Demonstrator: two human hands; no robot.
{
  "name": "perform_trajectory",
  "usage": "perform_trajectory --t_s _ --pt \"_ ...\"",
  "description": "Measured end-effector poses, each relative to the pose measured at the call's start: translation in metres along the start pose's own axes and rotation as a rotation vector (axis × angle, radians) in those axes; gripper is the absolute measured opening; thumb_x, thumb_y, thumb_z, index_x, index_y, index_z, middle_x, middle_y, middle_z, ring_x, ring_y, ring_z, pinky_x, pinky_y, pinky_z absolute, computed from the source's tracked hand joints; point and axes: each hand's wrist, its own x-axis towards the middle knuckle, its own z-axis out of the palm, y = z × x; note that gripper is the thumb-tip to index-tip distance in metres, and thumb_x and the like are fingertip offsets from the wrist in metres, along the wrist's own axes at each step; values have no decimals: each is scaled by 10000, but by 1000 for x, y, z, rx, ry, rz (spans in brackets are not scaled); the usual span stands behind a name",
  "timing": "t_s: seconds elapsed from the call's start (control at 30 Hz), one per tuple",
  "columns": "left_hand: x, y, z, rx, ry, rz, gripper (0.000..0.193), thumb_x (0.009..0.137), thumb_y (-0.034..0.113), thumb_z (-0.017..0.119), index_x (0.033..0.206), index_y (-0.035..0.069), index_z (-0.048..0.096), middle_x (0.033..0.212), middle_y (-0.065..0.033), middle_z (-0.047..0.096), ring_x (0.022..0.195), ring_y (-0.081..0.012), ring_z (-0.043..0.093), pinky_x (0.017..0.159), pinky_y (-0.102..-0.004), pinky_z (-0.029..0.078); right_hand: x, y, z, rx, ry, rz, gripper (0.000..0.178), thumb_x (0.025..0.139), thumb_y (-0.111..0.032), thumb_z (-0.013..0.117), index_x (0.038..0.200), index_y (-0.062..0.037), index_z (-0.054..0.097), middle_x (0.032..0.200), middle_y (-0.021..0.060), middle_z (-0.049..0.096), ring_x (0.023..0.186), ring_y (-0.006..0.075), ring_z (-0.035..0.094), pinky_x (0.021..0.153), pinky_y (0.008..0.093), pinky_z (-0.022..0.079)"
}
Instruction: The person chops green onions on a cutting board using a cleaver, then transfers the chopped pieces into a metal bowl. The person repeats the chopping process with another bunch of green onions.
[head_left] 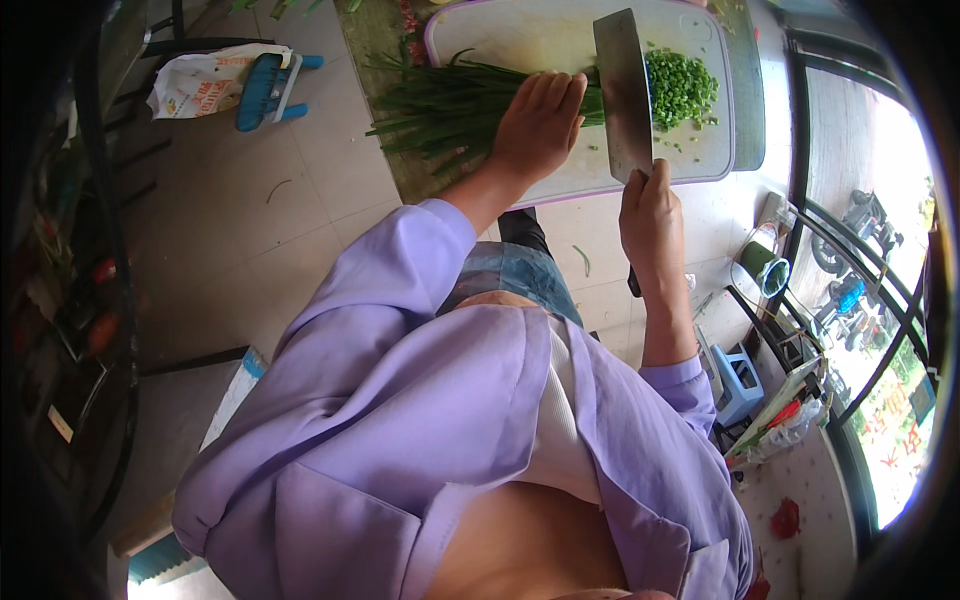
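Note:
A broad cleaver [622, 95] stands across the cutting board [520, 28], its handle in my right hand [653, 225], whose fingers are wrapped round it. My left hand [538, 125] presses down on a bunch of long green chives [450, 100], its fingers close together just left of the blade. The uncut leaves spread out past the board's left edge. On the blade's right side lies a heap of finely chopped chives [682, 88], with loose bits scattered near it. The blade hides where it meets the bunch.
Under the board is a table [747, 90]. A blue stool [268, 92] with a printed bag [205, 85] stands on the tiled floor [270, 200] at left. To the right are a light-blue stool [738, 385], a green-rimmed container [768, 270] and dark-framed glass panels.

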Motion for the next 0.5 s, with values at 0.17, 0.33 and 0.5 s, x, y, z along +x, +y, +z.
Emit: perform_trajectory --t_s 0.17,0.33,0.5 --pt "1 3 -4 -10 -44 -43 464 799 199 560 1205 0 458 1134 -142 497 1114 -275 450 998 -395 327 4 -4 9 -49 -29 15 137 902 -118 419 911 11 374 640 282 561 626 469 552 542 524 425" --pt "-4 0 3 49 -26 -24 476 806 222 560 1234 37 461 1161 -150 496 1115 -298 452 1010 -401 319 20 -2 28 -64 -28 46 149 899 -138 410 956 -9 362 653 288 562 648 494 542 576 547 422" --pt "-4 0 2 47 -13 -5 464 809 224 549 1220 23 470 1155 -159 503 1122 -293 453 1021 -394 308 40 -3 44 -15 65 62 165 894 -152 417 981 -23 363 685 294 568 663 499 536 583 556 415"
